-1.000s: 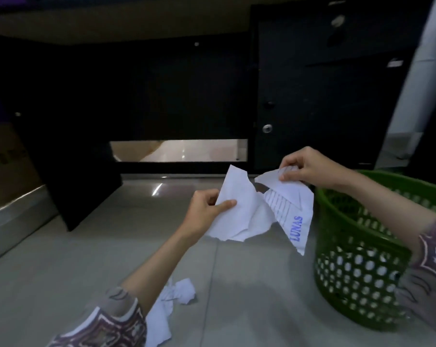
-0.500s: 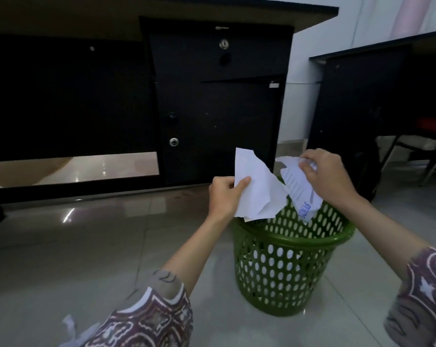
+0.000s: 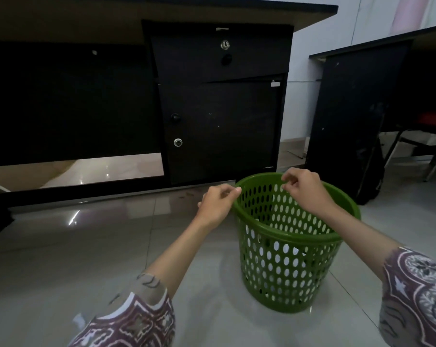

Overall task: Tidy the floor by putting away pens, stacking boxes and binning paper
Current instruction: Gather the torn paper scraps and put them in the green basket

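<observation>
On the floor [image 3: 61,266] by the desk [image 3: 222,108], green bin [image 3: 287,269] stands upright, mouth up, long axis vertical. Left hand [image 3: 218,204] beside its left rim, right hand [image 3: 304,190] over the mouth; both w/ fingers loosely curled, holding nothing. White paper shows thru the bin's holes.

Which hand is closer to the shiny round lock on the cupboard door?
Left. The left hand hovers by the green basket's near-left rim, right below the lock. The right hand is over the basket opening, farther right.
</observation>
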The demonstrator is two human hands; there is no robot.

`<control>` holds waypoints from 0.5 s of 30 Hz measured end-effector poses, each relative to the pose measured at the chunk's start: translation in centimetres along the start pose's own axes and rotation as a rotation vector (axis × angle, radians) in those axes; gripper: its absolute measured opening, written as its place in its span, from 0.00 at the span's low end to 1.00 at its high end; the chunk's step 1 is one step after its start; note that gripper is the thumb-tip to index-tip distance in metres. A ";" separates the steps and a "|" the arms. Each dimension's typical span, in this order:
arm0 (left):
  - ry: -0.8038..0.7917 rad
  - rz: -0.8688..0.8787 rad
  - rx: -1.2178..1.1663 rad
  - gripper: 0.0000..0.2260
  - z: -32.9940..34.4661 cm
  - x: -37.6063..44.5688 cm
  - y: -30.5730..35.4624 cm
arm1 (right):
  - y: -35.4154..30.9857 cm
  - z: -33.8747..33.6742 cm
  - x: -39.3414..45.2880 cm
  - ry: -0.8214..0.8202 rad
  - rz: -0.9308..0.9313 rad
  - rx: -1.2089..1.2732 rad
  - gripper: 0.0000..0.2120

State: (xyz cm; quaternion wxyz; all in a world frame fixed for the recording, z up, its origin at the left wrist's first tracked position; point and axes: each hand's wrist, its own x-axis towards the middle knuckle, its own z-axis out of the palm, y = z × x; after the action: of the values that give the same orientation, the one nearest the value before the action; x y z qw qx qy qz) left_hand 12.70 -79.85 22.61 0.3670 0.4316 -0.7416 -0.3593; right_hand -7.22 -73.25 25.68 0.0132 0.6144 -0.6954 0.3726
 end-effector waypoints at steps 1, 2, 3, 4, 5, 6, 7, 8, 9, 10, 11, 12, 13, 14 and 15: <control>0.011 -0.013 0.004 0.16 -0.6 -0.1 -0.2 | -0.3 0.2 0.0 -0.010 -0.009 0.001 0.08; 0.029 -0.031 0.005 0.15 -1.3 -0.4 -0.6 | -0.9 0.6 0.1 -0.021 -0.022 0.009 0.08; 0.045 -0.048 0.007 0.14 -2.2 -0.7 -1.1 | -1.5 1.1 0.1 -0.032 -0.039 0.022 0.07; 0.053 -0.058 0.010 0.14 -2.8 -0.9 -1.5 | -2.0 1.4 0.2 -0.039 -0.053 0.034 0.07; 0.061 -0.061 0.018 0.14 -3.5 -1.0 -1.8 | -2.5 1.8 0.2 -0.043 -0.070 0.046 0.06; 0.074 -0.072 0.027 0.14 -4.3 -1.2 -2.3 | -3.2 2.3 0.2 -0.049 -0.085 0.062 0.06; 0.080 -0.078 0.038 0.12 -4.9 -1.4 -2.6 | -3.9 2.7 0.2 -0.053 -0.101 0.079 0.05; 0.084 -0.078 0.043 0.11 -5.6 -1.7 -2.7 | -4.6 3.2 0.1 -0.059 -0.121 0.098 0.05; 0.092 -0.075 0.043 0.09 -6.6 -2.0 -3.2 | -5.6 3.9 0.0 -0.071 -0.142 0.120 0.05; 0.096 -0.069 0.049 0.08 -7.5 -2.4 -3.5 | -6.5 4.6 -0.1 -0.080 -0.156 0.141 0.04; 0.096 -0.063 0.061 0.07 -8.5 -2.9 -3.7 | -7.5 5.3 -0.3 -0.093 -0.165 0.165 0.04; 0.092 -0.067 0.082 0.08 -9.4 -3.5 -4.0 | -8.3 6.0 -0.6 -0.108 -0.167 0.196 0.03; 0.086 -0.079 0.099 0.08 -10.6 -4.2 -4.8 | -9.3 6.9 -0.8 -0.133 -0.169 0.236 0.03; 0.081 -0.102 0.125 0.09 -11.9 -5.2 -5.7 | -10.3 7.9 -1.2 -0.164 -0.171 0.276 0.02; 0.076 -0.114 0.167 0.11 -13.0 -6.1 -6.7 | -11.1 8.9 -1.5 -0.195 -0.178 0.304 0.02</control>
State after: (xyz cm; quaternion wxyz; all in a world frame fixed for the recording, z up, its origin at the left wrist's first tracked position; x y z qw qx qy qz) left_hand 28.56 -79.58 21.66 0.3366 0.5153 -0.7288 -0.3000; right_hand 6.67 -76.32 24.12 -0.1144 0.7015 -0.5722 0.4092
